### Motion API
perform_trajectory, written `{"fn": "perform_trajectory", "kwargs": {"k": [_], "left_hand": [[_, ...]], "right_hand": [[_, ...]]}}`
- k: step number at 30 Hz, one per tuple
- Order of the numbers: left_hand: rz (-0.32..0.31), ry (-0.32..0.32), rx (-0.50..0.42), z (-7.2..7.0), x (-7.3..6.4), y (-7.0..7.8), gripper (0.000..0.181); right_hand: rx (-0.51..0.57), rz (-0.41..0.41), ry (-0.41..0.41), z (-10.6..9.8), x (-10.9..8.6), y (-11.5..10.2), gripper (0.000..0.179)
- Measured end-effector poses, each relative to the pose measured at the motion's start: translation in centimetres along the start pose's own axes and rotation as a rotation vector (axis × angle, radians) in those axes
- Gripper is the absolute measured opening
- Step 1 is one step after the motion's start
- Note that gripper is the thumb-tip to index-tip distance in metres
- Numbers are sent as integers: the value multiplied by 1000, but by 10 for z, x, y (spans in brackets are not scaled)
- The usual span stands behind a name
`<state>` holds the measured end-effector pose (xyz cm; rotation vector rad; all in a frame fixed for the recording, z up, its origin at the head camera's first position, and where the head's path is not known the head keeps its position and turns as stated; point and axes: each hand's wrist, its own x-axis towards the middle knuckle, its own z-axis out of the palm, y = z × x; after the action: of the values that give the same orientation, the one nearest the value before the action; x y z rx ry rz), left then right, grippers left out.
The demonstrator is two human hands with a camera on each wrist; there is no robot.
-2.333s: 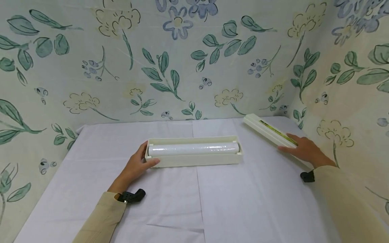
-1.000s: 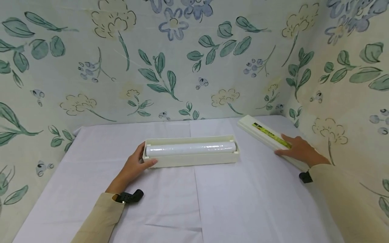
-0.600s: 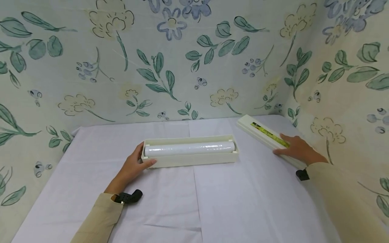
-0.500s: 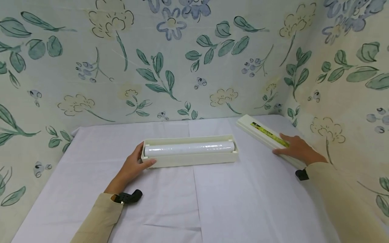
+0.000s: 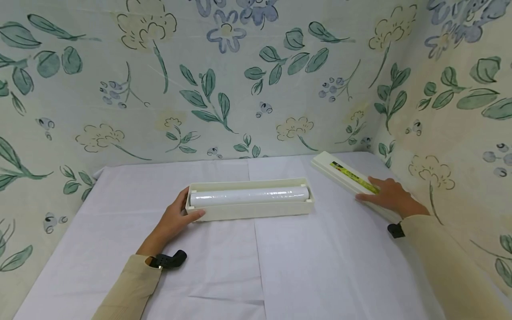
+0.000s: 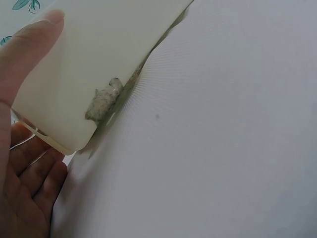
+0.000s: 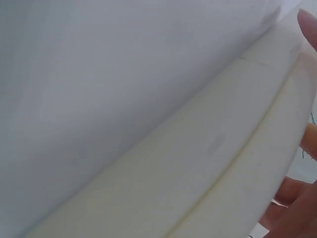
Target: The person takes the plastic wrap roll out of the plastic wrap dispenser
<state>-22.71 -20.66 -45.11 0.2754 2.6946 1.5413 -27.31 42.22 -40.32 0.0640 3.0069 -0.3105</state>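
A cream cling film dispenser box lies lengthwise on the table, holding a shiny white roll of cling film. My left hand grips its left end, the thumb across the front wall and the other fingers behind the end, as the left wrist view also shows. To the right, the long cream lid lies slantwise on the cloth, a yellow-green label facing up. My right hand spans the lid's near part, its thumb stretched out straight over the left edge and its fingers at the far side.
A white cloth with fold creases covers the table. Floral fabric hangs behind it and along both sides. A torn, greyish patch shows low on the box wall in the left wrist view.
The lid has turned from tilted to label-up on the cloth. Most recently my right thumb has straightened and slid slightly outward from the lid. My left hand keeps its grip on the box.
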Motion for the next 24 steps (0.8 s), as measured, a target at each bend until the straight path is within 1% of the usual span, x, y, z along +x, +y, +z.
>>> {"fn": "perform_trajectory", "kwargs": {"k": [7,13,18,24], "left_hand": [[8,3,-8,-2,-1,-1,95],[7,3,-16,-2,-1,2,96],[11,4,-18,-1,-1,0,95],[15,10,-11,-1,-1,-1,95]], "right_hand": [[-11,9,-4,-6,9,-3,119],[-26,8,29,-8,7,-9,116],[-32,-18,94,-10,4,-20,111],[-24,-83,183,-16,7,-47,103]]}}
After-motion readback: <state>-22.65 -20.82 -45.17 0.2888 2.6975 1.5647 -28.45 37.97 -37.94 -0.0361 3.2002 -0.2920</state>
